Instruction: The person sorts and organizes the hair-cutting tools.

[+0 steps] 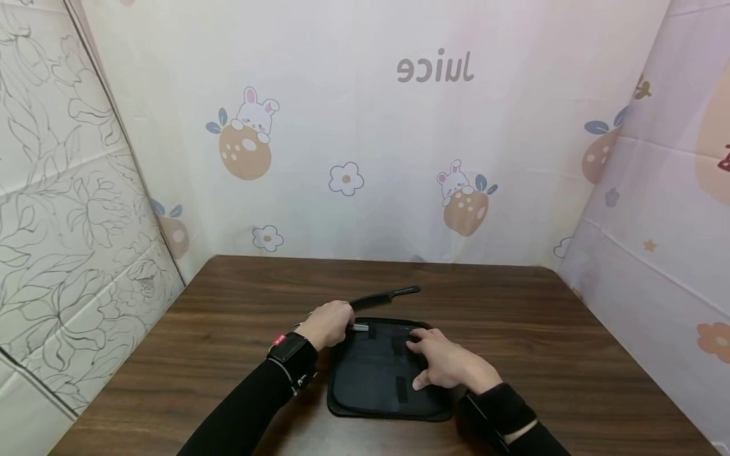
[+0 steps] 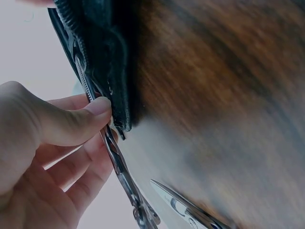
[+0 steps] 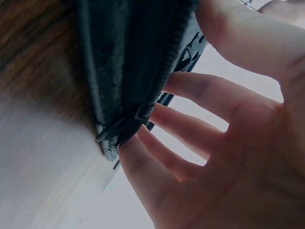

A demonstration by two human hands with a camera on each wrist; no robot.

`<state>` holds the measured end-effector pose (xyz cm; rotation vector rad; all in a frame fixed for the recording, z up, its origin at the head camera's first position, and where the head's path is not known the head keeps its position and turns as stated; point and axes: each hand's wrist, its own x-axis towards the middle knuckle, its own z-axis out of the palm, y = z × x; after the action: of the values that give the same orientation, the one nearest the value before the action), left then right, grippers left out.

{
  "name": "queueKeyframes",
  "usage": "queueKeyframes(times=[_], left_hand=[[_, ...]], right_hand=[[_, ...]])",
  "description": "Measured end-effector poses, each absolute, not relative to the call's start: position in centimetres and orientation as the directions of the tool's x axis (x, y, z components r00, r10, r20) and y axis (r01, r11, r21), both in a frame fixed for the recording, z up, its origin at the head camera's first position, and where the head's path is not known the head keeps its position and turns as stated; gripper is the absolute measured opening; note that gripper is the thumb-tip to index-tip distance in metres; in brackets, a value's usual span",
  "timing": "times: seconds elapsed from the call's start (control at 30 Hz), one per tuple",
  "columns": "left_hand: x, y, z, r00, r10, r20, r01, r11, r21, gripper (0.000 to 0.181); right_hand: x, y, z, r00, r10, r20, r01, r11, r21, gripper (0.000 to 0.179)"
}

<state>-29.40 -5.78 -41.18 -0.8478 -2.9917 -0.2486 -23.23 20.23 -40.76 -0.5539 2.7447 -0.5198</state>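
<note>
A black zip case [image 1: 365, 380] lies open flat on the wooden table. At its far left corner my left hand [image 1: 327, 323] pinches a pair of thinning scissors [image 2: 120, 167] between thumb and fingers. Their toothed blade [image 1: 359, 327] runs along the inside of the case, and the handles stick out past its edge. My right hand [image 1: 447, 362] rests on the right side of the case with fingers spread. In the right wrist view its fingertips touch the zip edge [image 3: 155, 90].
A black comb [image 1: 376, 300] lies on the table [image 1: 256, 285] just beyond the case. Another pair of scissors [image 2: 186, 207] is near the left hand. Dark elastic loops [image 1: 402, 389] cross the inside of the case. A patterned curtain [image 1: 353, 126] hangs behind the table.
</note>
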Motion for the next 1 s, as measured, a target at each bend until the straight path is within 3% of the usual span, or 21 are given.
queueKeyframes(times=[1.0], left_hand=[[-29.53, -5.33, -41.50, -0.830, 0.546, 0.113, 0.557, 0.807, 0.194, 0.022]], right_hand=[[-23.13, 20.24, -40.58, -0.873, -0.445, -0.201, -0.353, 0.859, -0.371, 0.069]])
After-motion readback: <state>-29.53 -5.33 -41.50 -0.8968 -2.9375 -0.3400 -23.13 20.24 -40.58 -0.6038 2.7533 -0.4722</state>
